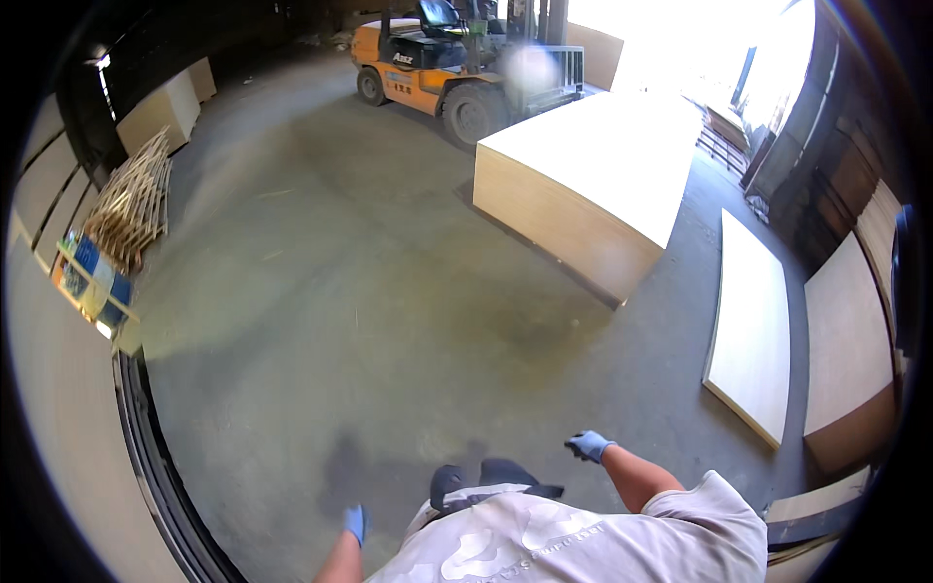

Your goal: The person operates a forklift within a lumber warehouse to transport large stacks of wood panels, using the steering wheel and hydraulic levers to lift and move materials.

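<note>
The low stack of pale plywood sheets (748, 325) lies flat on the concrete floor (321, 291) at the right of the frame, just above and to the right of the right hand (589, 445); it is the thing nearest that hand, though the two are apart; the right hand wears a blue glove, hangs beside the body at lower centre-right, holds nothing, and its fingers look loosely curled, but how far is too small to tell; the left hand (356, 523), also in a blue glove, sits at the lower edge left of centre, half cut off by the forearm, empty as far as shows, and whether it is spread or closed I cannot tell; the two hands are well apart, one on either side of the person's light printed shirt (544, 539). A tall stack of plywood (583, 185) stands in the upper centre-right, its top washed out by glare; an orange forklift (437, 68) is parked right behind it at the top of the frame. Another brownish stack (850, 360) lies at the far right edge; a wooden pallet (131, 199) leans at the upper left, with a blue and white bundle (92, 282) just below it.
</note>
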Available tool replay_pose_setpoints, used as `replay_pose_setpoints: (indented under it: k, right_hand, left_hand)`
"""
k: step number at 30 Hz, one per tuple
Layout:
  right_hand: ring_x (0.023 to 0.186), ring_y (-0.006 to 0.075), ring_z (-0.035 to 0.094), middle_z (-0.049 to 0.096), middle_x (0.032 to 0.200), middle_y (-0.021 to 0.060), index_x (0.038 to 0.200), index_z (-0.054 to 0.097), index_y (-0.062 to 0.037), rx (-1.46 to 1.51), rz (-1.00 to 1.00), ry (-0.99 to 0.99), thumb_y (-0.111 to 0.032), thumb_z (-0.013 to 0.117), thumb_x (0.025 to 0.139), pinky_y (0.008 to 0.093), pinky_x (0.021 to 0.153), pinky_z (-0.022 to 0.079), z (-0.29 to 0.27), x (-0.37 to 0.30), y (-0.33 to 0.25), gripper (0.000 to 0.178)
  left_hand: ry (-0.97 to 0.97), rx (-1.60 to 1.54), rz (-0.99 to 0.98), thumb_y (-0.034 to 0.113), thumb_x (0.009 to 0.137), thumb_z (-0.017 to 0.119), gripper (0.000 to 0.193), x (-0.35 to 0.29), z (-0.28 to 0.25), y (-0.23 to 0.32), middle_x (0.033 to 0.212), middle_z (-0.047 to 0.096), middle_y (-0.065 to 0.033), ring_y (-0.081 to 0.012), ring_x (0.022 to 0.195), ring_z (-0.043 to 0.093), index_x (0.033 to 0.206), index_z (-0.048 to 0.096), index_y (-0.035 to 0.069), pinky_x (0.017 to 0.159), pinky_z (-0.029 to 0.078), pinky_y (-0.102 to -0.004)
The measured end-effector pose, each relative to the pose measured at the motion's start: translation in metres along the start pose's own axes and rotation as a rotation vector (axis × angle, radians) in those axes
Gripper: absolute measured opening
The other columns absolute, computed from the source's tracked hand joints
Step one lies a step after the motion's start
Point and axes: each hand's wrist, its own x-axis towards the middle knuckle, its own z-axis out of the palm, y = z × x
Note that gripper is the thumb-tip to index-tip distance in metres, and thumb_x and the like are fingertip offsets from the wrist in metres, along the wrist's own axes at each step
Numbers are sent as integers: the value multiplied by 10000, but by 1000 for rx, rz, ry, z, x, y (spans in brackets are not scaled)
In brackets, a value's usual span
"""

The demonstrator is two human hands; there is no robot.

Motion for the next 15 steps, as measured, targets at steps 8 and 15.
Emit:
replay_pose_setpoints:
  k: [8,15]
  right_hand:
    - [794,238,651,718,968,97,1066,753,-96,-83,122,-221,-504,619,867,387,699,528,14,211,-203,473]
    - [1103,429,633,685,1189,232,1169,702,-55,-369,-335,72,-513,571,907,457,947,503,-162,410,-580,543]
  left_hand:
    - [-166,-83,591,289,1037,516,252,221,103,516,920,690,-60,-188,838,657,991,661,88,774,544,-362]
    - [1,350,-111,289,1021,511,246,350,110,527,956,676,-57,-199,869,636,1018,662,95,756,524,-372]
